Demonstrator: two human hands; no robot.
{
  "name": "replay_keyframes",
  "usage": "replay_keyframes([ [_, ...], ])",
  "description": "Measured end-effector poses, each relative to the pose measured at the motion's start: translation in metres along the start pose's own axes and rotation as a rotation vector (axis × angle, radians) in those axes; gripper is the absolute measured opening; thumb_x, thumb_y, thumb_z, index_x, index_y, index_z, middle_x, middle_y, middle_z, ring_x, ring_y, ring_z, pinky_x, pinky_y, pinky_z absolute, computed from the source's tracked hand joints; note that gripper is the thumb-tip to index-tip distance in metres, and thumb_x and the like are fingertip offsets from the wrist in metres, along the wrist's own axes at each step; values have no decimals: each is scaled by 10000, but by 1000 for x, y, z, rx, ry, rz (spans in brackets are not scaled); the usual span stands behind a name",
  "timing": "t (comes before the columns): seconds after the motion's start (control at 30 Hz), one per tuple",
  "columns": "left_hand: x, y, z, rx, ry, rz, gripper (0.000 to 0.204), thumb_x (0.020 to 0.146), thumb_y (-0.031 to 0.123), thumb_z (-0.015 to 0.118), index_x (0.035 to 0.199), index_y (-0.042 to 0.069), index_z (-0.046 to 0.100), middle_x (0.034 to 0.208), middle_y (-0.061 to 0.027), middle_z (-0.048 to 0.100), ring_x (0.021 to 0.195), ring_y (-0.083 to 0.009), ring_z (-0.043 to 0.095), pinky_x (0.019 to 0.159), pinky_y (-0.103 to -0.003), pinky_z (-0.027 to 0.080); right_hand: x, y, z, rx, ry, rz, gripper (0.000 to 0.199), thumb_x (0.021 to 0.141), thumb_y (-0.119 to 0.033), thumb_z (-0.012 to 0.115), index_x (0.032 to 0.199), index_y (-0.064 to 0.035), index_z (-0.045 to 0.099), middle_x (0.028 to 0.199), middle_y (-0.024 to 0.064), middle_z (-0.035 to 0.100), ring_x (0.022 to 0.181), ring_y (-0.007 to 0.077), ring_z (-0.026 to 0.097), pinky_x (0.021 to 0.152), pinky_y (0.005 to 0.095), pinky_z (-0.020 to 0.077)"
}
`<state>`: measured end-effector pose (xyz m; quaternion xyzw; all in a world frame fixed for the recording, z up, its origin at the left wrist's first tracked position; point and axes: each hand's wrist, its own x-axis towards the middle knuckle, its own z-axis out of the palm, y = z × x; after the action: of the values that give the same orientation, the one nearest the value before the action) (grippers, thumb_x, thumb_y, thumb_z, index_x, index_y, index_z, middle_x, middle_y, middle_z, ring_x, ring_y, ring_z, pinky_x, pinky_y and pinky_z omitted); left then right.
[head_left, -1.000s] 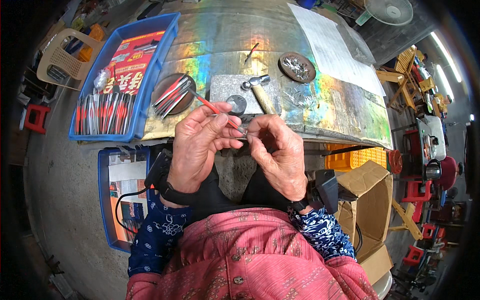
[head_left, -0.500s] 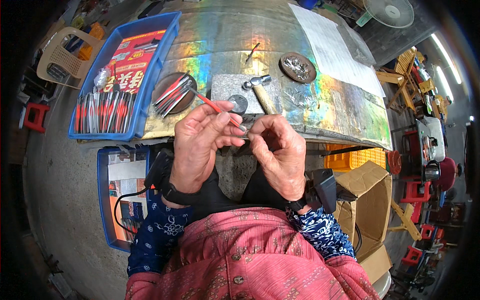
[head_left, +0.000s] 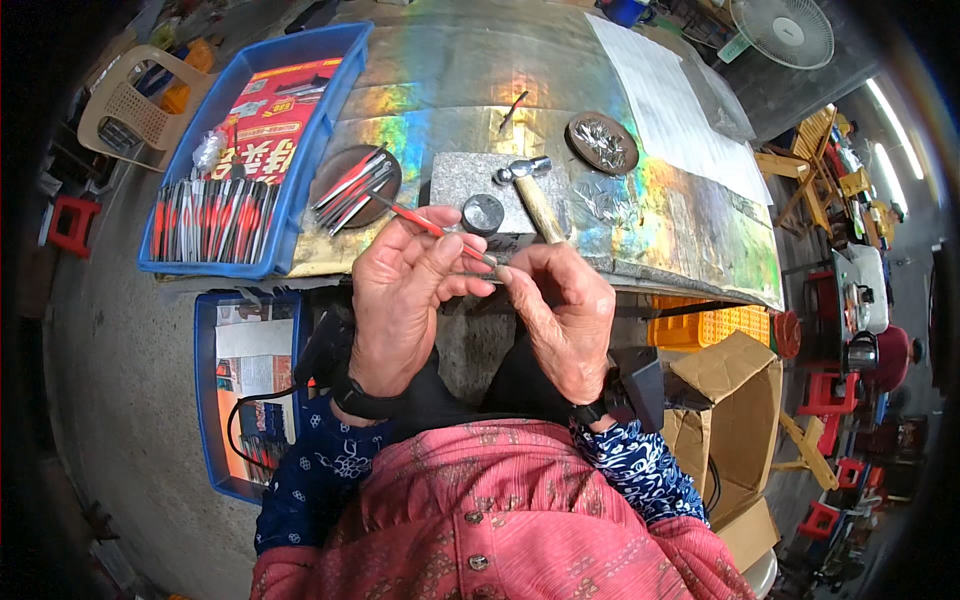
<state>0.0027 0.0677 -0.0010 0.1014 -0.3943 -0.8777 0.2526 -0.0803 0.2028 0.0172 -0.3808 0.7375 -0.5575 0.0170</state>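
Both hands up close in front of my chest, just short of the counter [head_left: 690, 240] edge. Left hand [head_left: 405, 290]: grip pinched together on a thin red-handled tool [head_left: 428, 226], thumb and fingers clamped near its metal front end, red shaft sticking up and away to the left. Right hand [head_left: 565, 310]: fingertips closed on the other end of the same small piece where the tool tip meets it; the part itself is too small to make out.

Handling call: the tool looks light, thin and stiff, probably slick on the painted shaft. Best hold is low near the metal tip for control, as now. A hold far back would let the tip wander.

Just past my hands on the counter: grey stone slab [head_left: 478, 182] with a small dark metal ring [head_left: 483, 213] at its near edge, and a small hammer [head_left: 530, 190] lying across it, wooden handle pointing at me, steel head away.

Left of the slab: round brown dish [head_left: 330, 185] with several more red-handled tools laid in it. Further left: blue tray [head_left: 320, 110] packed with rows of the same tools plus red packaging.

Right and further back: second round dish [head_left: 585, 125] holding shiny metal bits. One loose red-tipped stick [head_left: 513, 110] beyond the slab. White paper sheet [head_left: 680, 110] at the far right of the counter.
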Motion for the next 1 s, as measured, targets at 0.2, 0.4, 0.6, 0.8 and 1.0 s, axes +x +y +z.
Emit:
replay_keyframes([
  [0.2, -2, -4, -4, 19, 6, 21, 186, 959, 52, 555, 1127, -27, 541, 979, -179, 663, 805, -208, 686, 697, -322, 601, 1, 1, 1, -67, -66, -131, 78, 832, 15, 668, 863, 7, 597, 760, 126, 596, 628, 259, 590, 569, 332, 459],
  [0.4, 2, -3, -5, 86, 59, 6, 171, 951, 75, 580, 1088, -25, 553, 961, -166, 667, 779, -191, 680, 677, -299, 596, 5, 4, 13, -56, -43, -68, 70, 841, 0, 670, 859, 9, 602, 750, 113, 595, 615, 230, 576, 560, 314, 455],
  [0.6, 14, -4, -5, 65, 56, 14, 150, 957, 72, 565, 1075, -17, 540, 929, -145, 655, 774, -177, 663, 642, -286, 586, 11, 12, 11, -151, -44, -101, 83, 834, -16, 683, 874, 0, 611, 754, 123, 598, 626, 248, 581, 569, 328, 464],
  [0.8, 40, -2, -12, 218, 59, 128, 117, 951, 39, 546, 1053, -19, 544, 879, -119, 648, 740, -152, 644, 609, -259, 569, 14, 21, -19, -599, 32, -258, 187, 755, -61, 733, 903, -44, 618, 812, 119, 569, 768, 312, 572, 663, 401, 471],
  [1.0, 54, -11, -9, 452, 52, 293, 88, 914, -9, 578, 1002, -10, 584, 832, -64, 647, 699, -87, 622, 569, -194, 518, 7, 29, -31, -797, -114, -101, 454, 777, -113, 718, 1184, -27, 537, 1001, 170, 533, 855, 346, 571, 720, 409, 490],
])
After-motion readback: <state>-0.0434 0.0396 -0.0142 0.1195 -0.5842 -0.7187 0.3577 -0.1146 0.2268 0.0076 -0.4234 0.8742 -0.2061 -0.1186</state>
